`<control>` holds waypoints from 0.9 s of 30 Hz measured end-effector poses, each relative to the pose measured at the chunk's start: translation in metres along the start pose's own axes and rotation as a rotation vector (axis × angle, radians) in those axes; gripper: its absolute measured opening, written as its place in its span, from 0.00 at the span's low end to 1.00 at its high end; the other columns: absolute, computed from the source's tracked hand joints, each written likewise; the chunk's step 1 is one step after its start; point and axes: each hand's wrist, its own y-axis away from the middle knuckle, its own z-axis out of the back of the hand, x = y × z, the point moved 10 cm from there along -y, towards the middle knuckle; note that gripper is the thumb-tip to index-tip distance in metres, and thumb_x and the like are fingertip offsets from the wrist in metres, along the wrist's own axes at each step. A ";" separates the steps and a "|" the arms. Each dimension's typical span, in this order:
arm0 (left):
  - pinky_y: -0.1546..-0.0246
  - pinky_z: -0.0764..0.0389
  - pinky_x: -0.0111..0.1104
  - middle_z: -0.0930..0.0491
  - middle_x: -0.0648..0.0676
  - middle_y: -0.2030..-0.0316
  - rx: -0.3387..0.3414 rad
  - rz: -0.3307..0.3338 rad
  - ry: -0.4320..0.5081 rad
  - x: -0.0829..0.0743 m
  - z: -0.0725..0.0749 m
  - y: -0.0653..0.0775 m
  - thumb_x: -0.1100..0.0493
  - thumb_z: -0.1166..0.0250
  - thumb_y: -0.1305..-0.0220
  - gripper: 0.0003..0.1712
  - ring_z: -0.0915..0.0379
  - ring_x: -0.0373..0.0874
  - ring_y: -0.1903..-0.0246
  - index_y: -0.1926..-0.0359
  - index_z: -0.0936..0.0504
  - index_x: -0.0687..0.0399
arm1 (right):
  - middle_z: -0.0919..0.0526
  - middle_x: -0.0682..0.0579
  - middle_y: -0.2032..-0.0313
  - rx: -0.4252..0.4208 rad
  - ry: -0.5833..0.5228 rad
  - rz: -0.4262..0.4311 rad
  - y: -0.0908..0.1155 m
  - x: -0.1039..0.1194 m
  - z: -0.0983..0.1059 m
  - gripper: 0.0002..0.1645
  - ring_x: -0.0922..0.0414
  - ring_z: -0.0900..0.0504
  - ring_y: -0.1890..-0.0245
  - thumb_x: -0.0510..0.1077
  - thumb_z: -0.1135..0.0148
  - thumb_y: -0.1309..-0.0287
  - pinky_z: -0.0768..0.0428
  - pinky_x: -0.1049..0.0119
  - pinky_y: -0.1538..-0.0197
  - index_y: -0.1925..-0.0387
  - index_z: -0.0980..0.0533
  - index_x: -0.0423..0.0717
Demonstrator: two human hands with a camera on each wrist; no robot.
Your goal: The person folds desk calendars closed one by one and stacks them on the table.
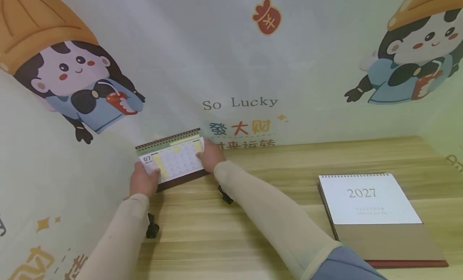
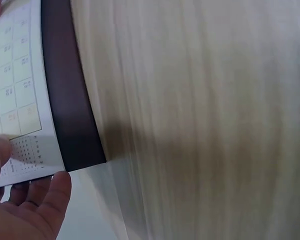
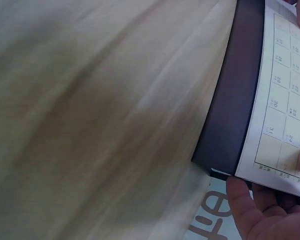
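The left hand (image 1: 144, 182) had its grip clamped on the lower left corner of the small desk calendar (image 1: 173, 158), thumb on the printed page and fingers (image 2: 55, 192) curled under the edge. The calendar stood at the back left of the wooden bench (image 1: 275, 179), close against the printed backdrop (image 1: 238, 71), its spiral binding at the top and its page marked 07. Its dark brown base (image 2: 70, 95) showed below the white sheet. The right hand (image 1: 211, 155) gripped the calendar's right edge the same way, thumb over the page, fingers (image 3: 245, 205) beneath. Well apart, toward the right of the bench, a larger calendar marked 2027 (image 1: 369, 199) lay flat.
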 end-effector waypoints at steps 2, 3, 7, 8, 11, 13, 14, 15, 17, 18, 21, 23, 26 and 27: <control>0.43 0.30 0.55 0.32 0.76 0.43 0.042 0.017 0.023 0.002 -0.004 -0.001 0.56 0.47 0.25 0.32 0.32 0.66 0.45 0.32 0.47 0.73 | 0.22 0.44 0.41 -0.002 -0.002 -0.008 0.002 -0.003 0.000 0.34 0.50 0.23 0.42 0.49 0.41 0.31 0.28 0.59 0.38 0.31 0.36 0.39; 0.42 0.31 0.54 0.33 0.76 0.41 0.064 0.031 0.039 0.005 -0.006 -0.002 0.55 0.48 0.25 0.33 0.33 0.65 0.43 0.31 0.48 0.71 | 0.22 0.44 0.41 -0.002 -0.003 -0.006 0.003 -0.004 0.000 0.33 0.50 0.23 0.42 0.50 0.40 0.31 0.28 0.59 0.38 0.31 0.36 0.38; 0.40 0.32 0.53 0.36 0.72 0.35 0.116 0.091 0.106 0.013 -0.011 -0.004 0.52 0.50 0.24 0.34 0.36 0.63 0.38 0.28 0.48 0.68 | 0.21 0.43 0.44 -0.002 -0.009 0.017 0.008 -0.006 -0.002 0.30 0.48 0.22 0.44 0.50 0.40 0.31 0.26 0.58 0.40 0.36 0.32 0.37; 0.40 0.31 0.52 0.36 0.72 0.35 0.122 0.101 0.119 0.015 -0.011 -0.004 0.52 0.50 0.24 0.34 0.36 0.63 0.38 0.28 0.48 0.67 | 0.21 0.42 0.44 -0.002 -0.009 0.027 0.010 -0.006 -0.002 0.30 0.47 0.22 0.44 0.51 0.40 0.31 0.26 0.57 0.41 0.37 0.32 0.36; 0.43 0.29 0.51 0.35 0.71 0.36 0.136 0.101 0.127 0.013 -0.013 -0.007 0.51 0.49 0.24 0.34 0.35 0.62 0.39 0.29 0.46 0.67 | 0.20 0.40 0.47 -0.011 -0.007 0.044 0.015 -0.007 0.001 0.29 0.46 0.21 0.46 0.51 0.40 0.31 0.24 0.57 0.43 0.39 0.32 0.35; 0.44 0.28 0.50 0.35 0.71 0.35 0.160 0.105 0.122 0.011 -0.017 -0.008 0.50 0.49 0.25 0.34 0.36 0.62 0.39 0.28 0.46 0.66 | 0.19 0.39 0.49 -0.021 -0.011 0.046 0.020 -0.010 0.005 0.29 0.46 0.20 0.47 0.51 0.40 0.31 0.23 0.56 0.44 0.40 0.33 0.35; 0.44 0.28 0.50 0.36 0.70 0.35 0.174 0.111 0.124 0.011 -0.020 -0.008 0.49 0.49 0.25 0.35 0.36 0.61 0.38 0.28 0.46 0.65 | 0.19 0.39 0.50 -0.026 -0.008 0.046 0.023 -0.011 0.007 0.29 0.46 0.20 0.48 0.51 0.40 0.31 0.23 0.56 0.44 0.40 0.33 0.34; 0.43 0.29 0.50 0.37 0.70 0.34 0.188 0.116 0.125 0.010 -0.023 -0.008 0.48 0.50 0.25 0.36 0.37 0.61 0.38 0.27 0.47 0.65 | 0.19 0.38 0.50 -0.033 -0.008 0.043 0.025 -0.013 0.009 0.29 0.46 0.19 0.48 0.51 0.40 0.31 0.23 0.56 0.45 0.40 0.33 0.34; 0.42 0.29 0.51 0.38 0.70 0.33 0.207 0.118 0.134 0.009 -0.027 -0.009 0.48 0.50 0.24 0.36 0.38 0.62 0.36 0.26 0.48 0.64 | 0.18 0.38 0.52 -0.043 -0.010 0.047 0.029 -0.014 0.013 0.28 0.45 0.19 0.50 0.50 0.39 0.32 0.22 0.55 0.46 0.41 0.33 0.34; 0.41 0.30 0.52 0.38 0.70 0.33 0.209 0.123 0.135 0.009 -0.027 -0.009 0.48 0.51 0.24 0.36 0.38 0.62 0.36 0.26 0.48 0.63 | 0.18 0.38 0.52 -0.044 -0.009 0.052 0.030 -0.014 0.014 0.28 0.45 0.19 0.50 0.50 0.39 0.32 0.22 0.55 0.46 0.41 0.33 0.34; 0.41 0.30 0.53 0.38 0.69 0.32 0.199 0.128 0.137 0.010 -0.026 -0.010 0.49 0.51 0.23 0.36 0.38 0.63 0.36 0.25 0.49 0.63 | 0.19 0.39 0.51 -0.035 -0.008 0.067 0.033 -0.011 0.014 0.29 0.46 0.20 0.49 0.50 0.39 0.31 0.23 0.56 0.45 0.41 0.32 0.33; 0.41 0.29 0.53 0.38 0.69 0.32 0.191 0.134 0.134 0.012 -0.025 -0.010 0.49 0.51 0.23 0.35 0.37 0.63 0.36 0.25 0.49 0.62 | 0.19 0.39 0.50 -0.028 -0.009 0.073 0.034 -0.010 0.012 0.29 0.46 0.20 0.48 0.51 0.39 0.31 0.23 0.56 0.44 0.41 0.31 0.33; 0.41 0.29 0.53 0.37 0.68 0.32 0.192 0.147 0.132 0.016 -0.024 -0.011 0.49 0.51 0.23 0.35 0.37 0.63 0.36 0.25 0.49 0.61 | 0.20 0.40 0.48 -0.017 -0.021 0.062 0.035 -0.010 0.009 0.30 0.47 0.20 0.47 0.51 0.39 0.31 0.23 0.57 0.44 0.39 0.32 0.32; 0.41 0.29 0.52 0.37 0.68 0.32 0.196 0.146 0.131 0.017 -0.024 -0.011 0.49 0.51 0.23 0.35 0.37 0.62 0.36 0.25 0.49 0.61 | 0.20 0.40 0.48 -0.016 -0.025 0.058 0.036 -0.010 0.008 0.31 0.47 0.20 0.47 0.51 0.39 0.31 0.23 0.57 0.44 0.39 0.32 0.32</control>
